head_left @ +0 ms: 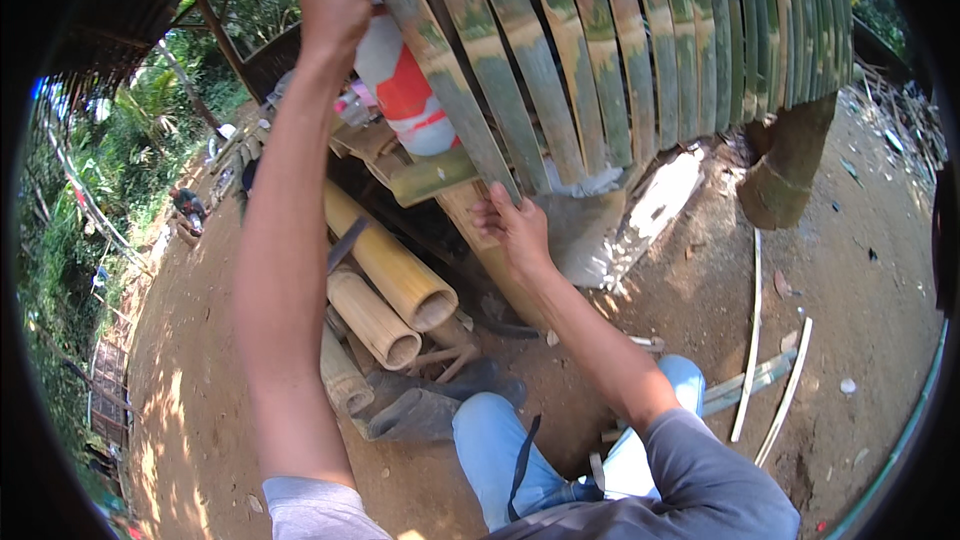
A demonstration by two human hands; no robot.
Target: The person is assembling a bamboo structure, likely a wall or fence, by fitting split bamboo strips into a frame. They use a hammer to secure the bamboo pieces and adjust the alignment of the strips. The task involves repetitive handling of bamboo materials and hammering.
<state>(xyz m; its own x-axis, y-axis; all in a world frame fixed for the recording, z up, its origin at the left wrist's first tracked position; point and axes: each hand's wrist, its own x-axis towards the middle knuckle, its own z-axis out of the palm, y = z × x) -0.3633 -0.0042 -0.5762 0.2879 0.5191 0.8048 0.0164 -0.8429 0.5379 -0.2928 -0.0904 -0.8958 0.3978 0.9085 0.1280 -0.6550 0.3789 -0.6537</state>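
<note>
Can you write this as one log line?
left grip: at leftmost slat, upper part; right grip: at its lower end; poles: lying left of right grip

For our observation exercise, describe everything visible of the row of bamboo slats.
The row of bamboo slats has long, narrow, split-looking strips, green with pale tan bands, side by side with dark gaps at left, closer at right. It fills the upper right, tops cut off. The right hand touches the lower end of the leftmost slat; the left hand is by its upper part.

Head-worn fisheye view, wide, looking downward, close to the bamboo slats (604,35)
</note>
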